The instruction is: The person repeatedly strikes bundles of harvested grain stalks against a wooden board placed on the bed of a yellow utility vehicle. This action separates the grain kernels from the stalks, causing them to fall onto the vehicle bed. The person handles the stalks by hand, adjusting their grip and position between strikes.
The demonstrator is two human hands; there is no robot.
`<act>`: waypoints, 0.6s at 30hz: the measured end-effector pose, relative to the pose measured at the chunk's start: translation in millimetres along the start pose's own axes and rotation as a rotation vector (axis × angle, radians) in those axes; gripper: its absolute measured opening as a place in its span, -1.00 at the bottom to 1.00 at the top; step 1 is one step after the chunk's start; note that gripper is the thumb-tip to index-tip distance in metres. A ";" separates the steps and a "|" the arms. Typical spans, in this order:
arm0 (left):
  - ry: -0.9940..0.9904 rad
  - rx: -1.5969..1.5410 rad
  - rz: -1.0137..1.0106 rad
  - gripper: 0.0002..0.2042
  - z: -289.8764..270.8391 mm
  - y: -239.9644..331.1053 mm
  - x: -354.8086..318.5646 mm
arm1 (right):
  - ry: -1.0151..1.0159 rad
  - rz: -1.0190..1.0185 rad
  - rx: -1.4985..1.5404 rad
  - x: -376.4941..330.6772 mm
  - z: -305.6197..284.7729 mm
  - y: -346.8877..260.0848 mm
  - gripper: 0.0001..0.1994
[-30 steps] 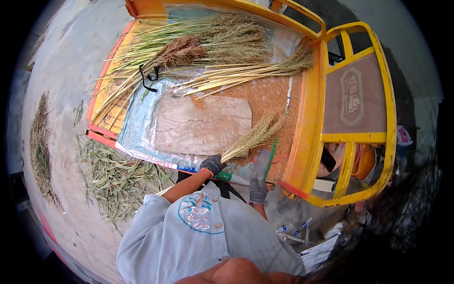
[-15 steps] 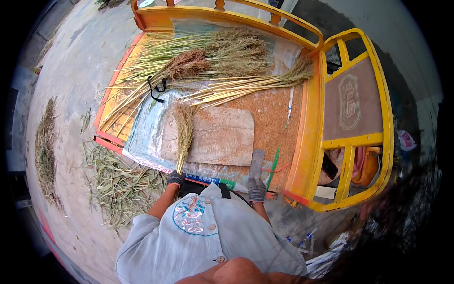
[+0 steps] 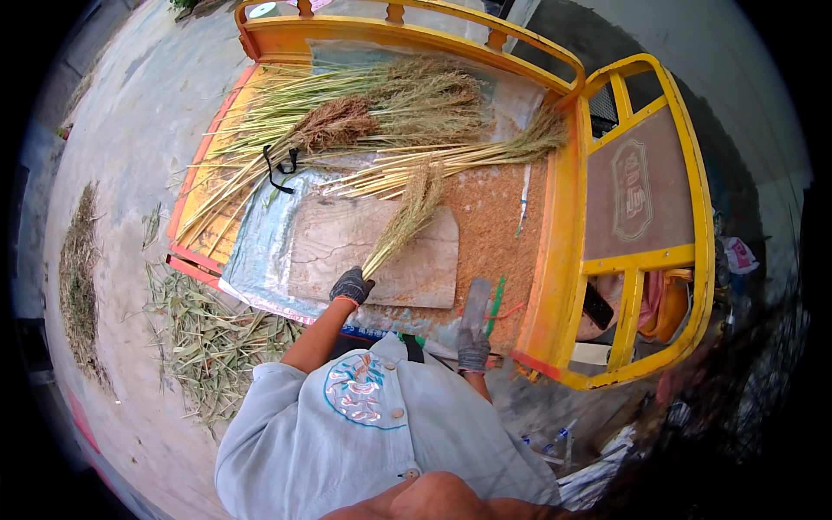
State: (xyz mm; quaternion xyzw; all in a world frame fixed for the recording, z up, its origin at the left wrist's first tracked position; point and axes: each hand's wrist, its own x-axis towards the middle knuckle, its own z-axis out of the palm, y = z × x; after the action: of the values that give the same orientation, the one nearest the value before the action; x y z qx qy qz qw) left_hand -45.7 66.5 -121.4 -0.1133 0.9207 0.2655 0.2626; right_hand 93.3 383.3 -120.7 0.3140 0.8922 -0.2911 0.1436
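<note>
My gloved left hand (image 3: pixel 351 284) grips the stem end of a thin bundle of dry grass stalks (image 3: pixel 407 217). The bundle slants up and to the right, its tufted end lying across a worn wooden board (image 3: pixel 329 251) on the bed of a yellow cart (image 3: pixel 555 260). My gloved right hand (image 3: pixel 472 347) rests at the cart's near edge and holds a flat grey blade-like tool (image 3: pixel 477 299) upright. Reddish-brown chaff (image 3: pixel 490 217) covers the bed to the right of the board.
A large pile of long tufted stalks (image 3: pixel 373 113) lies across the back of the cart, with a black strap (image 3: pixel 277 166) on it. A green stick (image 3: pixel 496 293) lies by the tool. Cut stalk litter (image 3: pixel 208 342) covers the ground on the left.
My left hand swung the bundle from the right of the board over to its left side, and now back up toward the right. The right hand stayed at the cart edge.
</note>
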 end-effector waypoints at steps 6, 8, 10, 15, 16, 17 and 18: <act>0.011 0.015 -0.135 -0.53 28.8 -66.9 -41.7 | 0.014 -0.043 0.187 -7.4 -2.1 -6.4 -0.46; -0.077 0.038 -0.247 -0.51 51.2 -72.9 -40.8 | 0.008 -0.027 0.165 -5.5 0.0 -4.0 -0.49; -0.109 0.089 -0.167 -0.50 69.6 -52.4 -34.0 | 0.001 -0.038 0.107 -0.4 1.0 -0.6 -0.48; -0.289 0.135 0.134 -0.57 65.2 35.2 -4.2 | 0.058 -0.081 0.100 1.3 -1.8 15.8 -0.46; -0.306 0.151 0.203 -0.57 60.3 47.3 -5.7 | 0.048 -0.082 0.133 -2.5 -11.0 8.8 -0.47; -0.296 0.146 0.258 -0.57 53.9 54.8 -11.5 | 0.038 -0.084 0.165 -6.0 -18.0 1.7 -0.47; -0.271 0.139 0.261 -0.57 47.0 56.9 -17.6 | 0.060 -0.065 0.207 -9.7 -23.8 -3.1 -0.47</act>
State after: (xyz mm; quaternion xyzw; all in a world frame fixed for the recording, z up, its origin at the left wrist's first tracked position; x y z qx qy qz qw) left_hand -30.8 140.9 -121.3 0.0621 0.9000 0.2458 0.3547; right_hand 97.0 391.2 -96.4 0.3068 0.8709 -0.3768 0.0742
